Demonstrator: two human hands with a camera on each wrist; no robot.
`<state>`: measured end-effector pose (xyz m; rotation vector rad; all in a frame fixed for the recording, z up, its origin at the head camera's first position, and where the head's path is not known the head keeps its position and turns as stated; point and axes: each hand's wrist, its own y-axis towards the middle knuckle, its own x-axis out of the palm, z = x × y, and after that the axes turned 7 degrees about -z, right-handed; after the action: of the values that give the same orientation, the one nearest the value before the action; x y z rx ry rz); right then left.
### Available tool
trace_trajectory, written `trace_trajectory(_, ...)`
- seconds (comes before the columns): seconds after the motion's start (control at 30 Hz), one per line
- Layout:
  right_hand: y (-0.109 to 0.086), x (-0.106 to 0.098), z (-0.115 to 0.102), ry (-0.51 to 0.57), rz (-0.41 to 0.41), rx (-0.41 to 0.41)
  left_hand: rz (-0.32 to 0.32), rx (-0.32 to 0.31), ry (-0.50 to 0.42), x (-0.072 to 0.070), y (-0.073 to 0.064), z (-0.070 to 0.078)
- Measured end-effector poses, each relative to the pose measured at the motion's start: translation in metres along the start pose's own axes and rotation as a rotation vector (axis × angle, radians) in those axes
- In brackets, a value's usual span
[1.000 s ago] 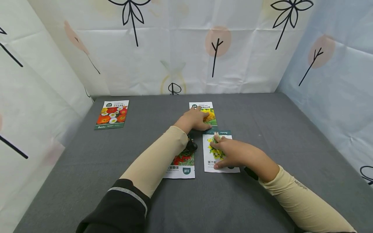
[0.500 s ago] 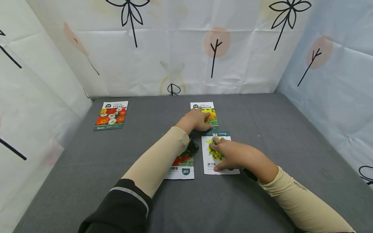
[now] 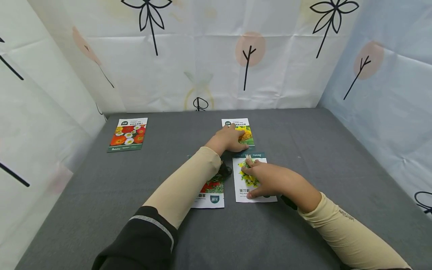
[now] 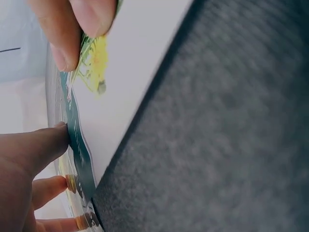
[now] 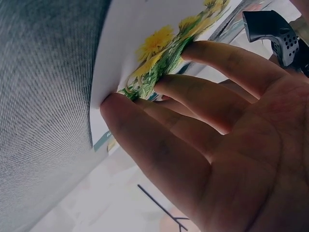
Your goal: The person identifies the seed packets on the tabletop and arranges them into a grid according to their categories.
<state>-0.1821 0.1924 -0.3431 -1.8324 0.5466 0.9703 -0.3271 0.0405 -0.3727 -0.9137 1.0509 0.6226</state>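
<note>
My left hand (image 3: 227, 140) lies over a seed packet with yellow flowers (image 3: 249, 139) near the back of the table, fingers spread and touching its face. Closer to me, my right hand (image 3: 275, 179) rests with spread fingers on an upside-down dandelion seed packet (image 3: 248, 180). The top edges of these packets meet or nearly meet at the dark green strip; the left wrist view has the left fingers beside that strip (image 4: 77, 140). Fairly straight fingers of the right hand (image 5: 217, 130) touch the dandelion packet in the right wrist view. Under my left forearm lies a red-flower seed packet (image 3: 210, 195), partly hidden.
A seed packet with red, orange and white flowers (image 3: 128, 135) lies alone at the back left. Grey cloth covers the table (image 3: 297, 232). White printed curtains (image 3: 162, 75) stand behind it and at both sides. A dark device sits at the left wrist (image 3: 225, 170).
My left hand and the yellow-flower packet have shifted slightly right against the dandelion packet. The right hand stays put. The head view has drifted a little.
</note>
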Motion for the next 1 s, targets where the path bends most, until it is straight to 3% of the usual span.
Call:
trace_trajectory(0.77,-0.0009,-0.0003,0.0003,-0.008,0.015,-0.026,0.023,0.031,0.02,0.0001,0.0059,0.0085)
trace_trajectory(1.0,-0.0014,0.0003,0.0005,-0.008,0.007,-0.025,0.052,0.084,0.027,0.0015,0.0075,0.0072)
